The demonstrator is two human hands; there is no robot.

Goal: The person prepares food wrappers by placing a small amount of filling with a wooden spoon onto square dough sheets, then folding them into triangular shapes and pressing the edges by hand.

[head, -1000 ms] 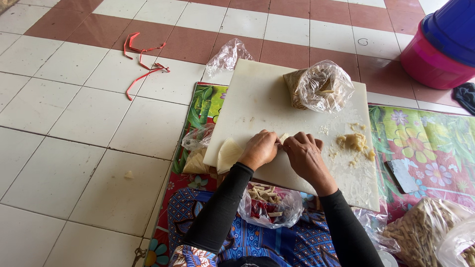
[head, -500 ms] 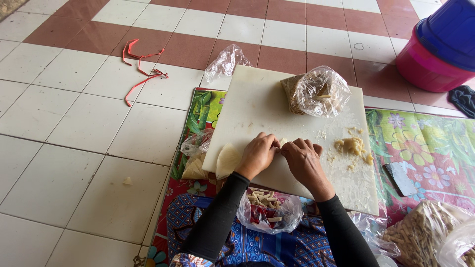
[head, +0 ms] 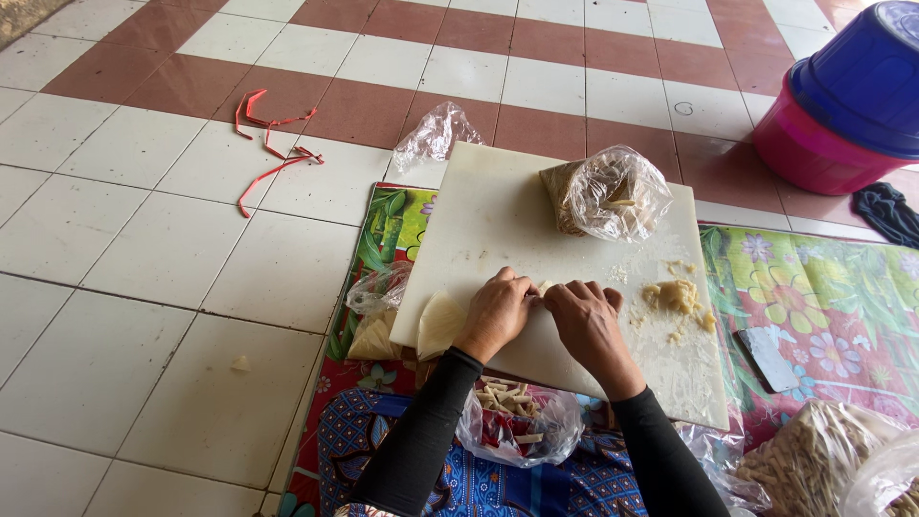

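A small pale roll of dough [head: 544, 286] lay on the white cutting board [head: 498, 220], pinched between both hands. The left hand [head: 496, 311] and right hand [head: 586, 321] had their fingers closed on it. One clear bag of filling [head: 613, 191] sat on the board.

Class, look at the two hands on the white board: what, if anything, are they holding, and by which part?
Both the left hand and the right hand pinch a small pale piece on the white board; fingers hide most of it, so the exact place of the grip cannot be told.
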